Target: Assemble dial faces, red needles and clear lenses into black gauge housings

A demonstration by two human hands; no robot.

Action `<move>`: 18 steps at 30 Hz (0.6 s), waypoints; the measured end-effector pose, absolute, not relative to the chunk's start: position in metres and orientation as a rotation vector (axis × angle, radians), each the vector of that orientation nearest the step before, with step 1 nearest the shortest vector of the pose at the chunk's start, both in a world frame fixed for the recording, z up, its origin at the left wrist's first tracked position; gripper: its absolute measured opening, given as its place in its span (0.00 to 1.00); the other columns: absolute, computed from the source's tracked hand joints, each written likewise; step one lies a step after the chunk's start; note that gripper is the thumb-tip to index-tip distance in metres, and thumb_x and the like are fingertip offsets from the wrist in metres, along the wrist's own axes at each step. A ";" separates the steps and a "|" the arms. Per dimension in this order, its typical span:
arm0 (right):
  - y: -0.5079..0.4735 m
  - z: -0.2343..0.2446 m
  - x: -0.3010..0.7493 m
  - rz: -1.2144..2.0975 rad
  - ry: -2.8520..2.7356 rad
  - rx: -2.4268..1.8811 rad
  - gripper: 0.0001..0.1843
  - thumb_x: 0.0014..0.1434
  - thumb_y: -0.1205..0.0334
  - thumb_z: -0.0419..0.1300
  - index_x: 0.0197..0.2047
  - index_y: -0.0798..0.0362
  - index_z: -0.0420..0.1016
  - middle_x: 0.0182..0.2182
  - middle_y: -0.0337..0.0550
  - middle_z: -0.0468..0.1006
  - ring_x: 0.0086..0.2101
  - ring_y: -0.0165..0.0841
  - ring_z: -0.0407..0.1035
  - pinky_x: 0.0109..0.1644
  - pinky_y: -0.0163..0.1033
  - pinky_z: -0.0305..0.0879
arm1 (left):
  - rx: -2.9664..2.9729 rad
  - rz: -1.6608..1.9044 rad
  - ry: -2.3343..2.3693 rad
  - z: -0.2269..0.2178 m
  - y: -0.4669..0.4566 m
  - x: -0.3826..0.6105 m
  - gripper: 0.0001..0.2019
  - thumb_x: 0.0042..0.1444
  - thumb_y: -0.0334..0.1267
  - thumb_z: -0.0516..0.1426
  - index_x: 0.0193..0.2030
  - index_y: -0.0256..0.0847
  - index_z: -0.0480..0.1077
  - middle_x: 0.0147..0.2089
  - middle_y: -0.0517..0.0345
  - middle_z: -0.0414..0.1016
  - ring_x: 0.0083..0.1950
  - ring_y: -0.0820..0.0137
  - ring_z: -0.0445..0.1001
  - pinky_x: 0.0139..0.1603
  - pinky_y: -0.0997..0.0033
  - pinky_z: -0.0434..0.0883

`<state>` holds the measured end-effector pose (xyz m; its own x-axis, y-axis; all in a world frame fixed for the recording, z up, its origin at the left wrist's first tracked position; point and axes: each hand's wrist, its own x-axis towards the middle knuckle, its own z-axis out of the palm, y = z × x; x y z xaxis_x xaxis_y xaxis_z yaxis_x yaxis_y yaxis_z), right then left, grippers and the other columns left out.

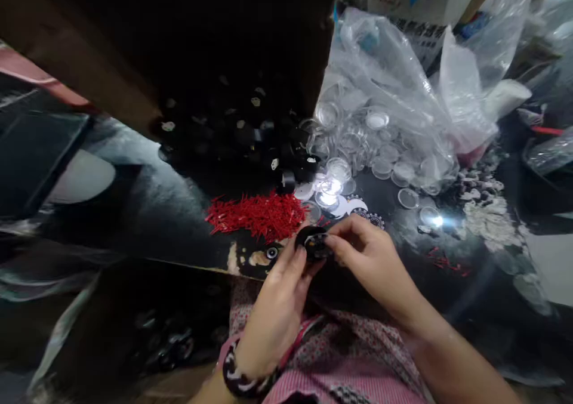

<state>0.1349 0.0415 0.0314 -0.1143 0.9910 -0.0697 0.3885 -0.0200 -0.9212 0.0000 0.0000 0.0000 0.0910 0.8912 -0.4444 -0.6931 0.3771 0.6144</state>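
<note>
Lap: I see pink patterned cloth (340, 356) nearest, and a beaded bracelet (242, 380) on the left wrist.
Black disc (314, 243): round, no long axis; face tilted up toward me, at the table's near edge.
Left hand (277, 308): up from near left, fingers curled, pinching the disc's left rim.
Right hand (373, 261): in from the right, fingertips gripping its right side and partly covering it.
Around: red sticks (257, 213) just far-left of the disc; clear lids (353, 141) and a plastic bag (403, 76) far right.

A small assembly workshop: heaped clear lids (358, 141) and red pins (257, 213).
</note>
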 end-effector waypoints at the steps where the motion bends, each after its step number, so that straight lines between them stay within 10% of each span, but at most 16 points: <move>1: 0.041 0.030 0.134 1.095 -1.568 -1.498 0.03 0.59 0.62 0.60 0.34 0.51 0.71 0.31 0.38 0.75 0.33 0.31 0.70 0.38 0.36 0.65 | 0.286 1.195 0.893 0.001 0.000 0.000 0.13 0.62 0.40 0.57 0.52 0.54 0.76 0.61 0.64 0.73 0.64 0.70 0.67 0.58 0.78 0.70; 18: 0.045 0.028 0.139 1.446 -1.446 -1.556 0.08 0.56 0.60 0.58 0.29 0.50 0.62 0.23 0.33 0.71 0.23 0.30 0.71 0.27 0.35 0.64 | 0.495 1.133 0.917 -0.022 -0.003 -0.009 0.14 0.61 0.39 0.59 0.53 0.55 0.75 0.61 0.63 0.73 0.63 0.65 0.68 0.59 0.71 0.72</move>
